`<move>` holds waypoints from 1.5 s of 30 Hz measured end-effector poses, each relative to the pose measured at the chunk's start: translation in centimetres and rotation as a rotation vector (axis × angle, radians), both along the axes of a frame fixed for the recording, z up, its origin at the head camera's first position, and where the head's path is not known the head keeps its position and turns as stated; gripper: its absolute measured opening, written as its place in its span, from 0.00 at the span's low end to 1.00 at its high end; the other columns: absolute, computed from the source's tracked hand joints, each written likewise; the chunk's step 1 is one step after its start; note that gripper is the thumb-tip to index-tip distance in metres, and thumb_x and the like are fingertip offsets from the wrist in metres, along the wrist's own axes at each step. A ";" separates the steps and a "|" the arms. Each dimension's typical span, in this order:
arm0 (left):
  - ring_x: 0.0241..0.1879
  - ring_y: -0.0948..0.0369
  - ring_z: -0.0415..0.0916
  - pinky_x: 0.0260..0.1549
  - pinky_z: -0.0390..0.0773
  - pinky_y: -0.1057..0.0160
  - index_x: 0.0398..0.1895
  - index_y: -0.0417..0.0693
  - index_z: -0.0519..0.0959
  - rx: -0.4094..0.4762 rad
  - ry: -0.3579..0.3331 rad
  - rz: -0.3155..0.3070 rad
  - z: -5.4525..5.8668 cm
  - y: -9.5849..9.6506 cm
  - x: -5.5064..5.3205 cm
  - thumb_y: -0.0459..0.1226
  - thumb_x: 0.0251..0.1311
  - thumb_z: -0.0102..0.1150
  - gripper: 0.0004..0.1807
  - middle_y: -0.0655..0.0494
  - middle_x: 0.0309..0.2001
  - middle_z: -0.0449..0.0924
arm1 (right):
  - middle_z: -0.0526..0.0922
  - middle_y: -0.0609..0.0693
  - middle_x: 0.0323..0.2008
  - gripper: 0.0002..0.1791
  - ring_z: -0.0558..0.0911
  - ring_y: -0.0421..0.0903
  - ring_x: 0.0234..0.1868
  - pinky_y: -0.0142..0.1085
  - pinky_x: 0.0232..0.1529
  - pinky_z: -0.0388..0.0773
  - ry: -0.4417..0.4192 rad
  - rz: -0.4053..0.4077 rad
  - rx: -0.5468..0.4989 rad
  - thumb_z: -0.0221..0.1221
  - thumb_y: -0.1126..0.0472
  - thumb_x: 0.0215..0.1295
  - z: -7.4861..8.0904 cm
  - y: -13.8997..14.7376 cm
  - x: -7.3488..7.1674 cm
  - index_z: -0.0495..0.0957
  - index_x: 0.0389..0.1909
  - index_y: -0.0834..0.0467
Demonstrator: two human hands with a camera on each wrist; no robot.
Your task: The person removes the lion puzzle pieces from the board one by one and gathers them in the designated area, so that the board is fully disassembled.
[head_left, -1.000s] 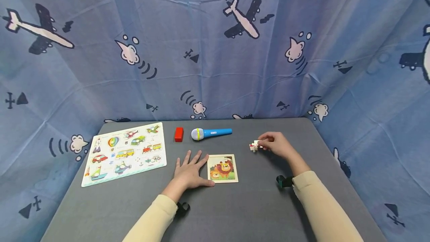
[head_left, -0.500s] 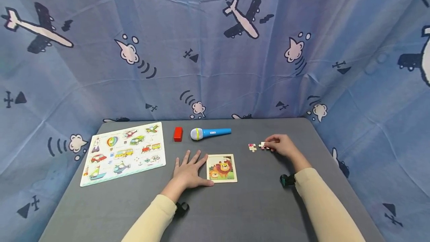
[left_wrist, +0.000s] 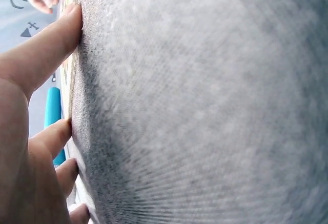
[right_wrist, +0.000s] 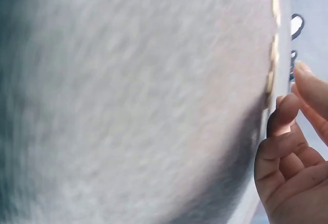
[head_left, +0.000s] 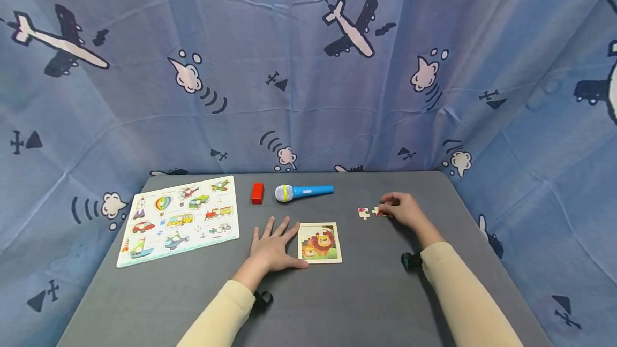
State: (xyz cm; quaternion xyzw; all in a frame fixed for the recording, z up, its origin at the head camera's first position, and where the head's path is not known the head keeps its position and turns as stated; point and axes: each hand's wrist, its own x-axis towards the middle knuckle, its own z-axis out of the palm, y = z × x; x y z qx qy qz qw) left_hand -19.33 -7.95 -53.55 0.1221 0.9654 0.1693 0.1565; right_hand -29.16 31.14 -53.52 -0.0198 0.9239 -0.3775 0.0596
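My left hand is spread flat, its thumb and forefinger at the left edge of a small square wooden lion puzzle. In the left wrist view, the thumb rests against the puzzle's edge. On the right, a loose jigsaw piece with a pink patch lies on the table. Just beside it lies a second jigsaw piece, partly hidden under the fingertips of my right hand. The right wrist view has both pieces flat on the cloth, with the right thumb raised apart from them.
A picture board of vehicles lies at the left. Along the back are a red block and a blue toy microphone. A blue curtain printed with planes hangs behind and beside the grey table.
My right hand has shifted slightly right, parting the second piece from the first. That piece now shows more of its coloured face. The left hand keeps its place on the puzzle.
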 end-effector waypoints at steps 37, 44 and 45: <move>0.81 0.43 0.34 0.72 0.38 0.29 0.79 0.71 0.57 -0.013 0.002 0.012 0.0 0.2 -0.1 0.75 0.41 0.65 0.59 0.58 0.82 0.47 | 0.86 0.51 0.40 0.16 0.81 0.49 0.30 0.37 0.27 0.75 0.044 0.281 -0.099 0.65 0.59 0.68 3.3 -11.5 4.3 0.83 0.53 0.60; 0.81 0.42 0.35 0.71 0.38 0.28 0.79 0.69 0.57 -0.005 0.000 0.010 0.2 0.2 0.2 0.74 0.42 0.66 0.59 0.57 0.82 0.48 | 0.85 0.48 0.38 0.14 0.76 0.44 0.30 0.37 0.29 0.75 -0.021 0.310 -0.072 0.66 0.59 0.67 1.8 -13.0 4.7 0.84 0.51 0.59; 0.81 0.42 0.35 0.71 0.38 0.28 0.79 0.69 0.58 -0.004 0.002 0.009 0.2 0.2 0.2 0.74 0.42 0.66 0.59 0.57 0.82 0.48 | 0.84 0.48 0.37 0.14 0.76 0.44 0.30 0.37 0.29 0.75 -0.029 0.311 -0.070 0.66 0.59 0.66 1.6 -13.1 4.7 0.84 0.51 0.58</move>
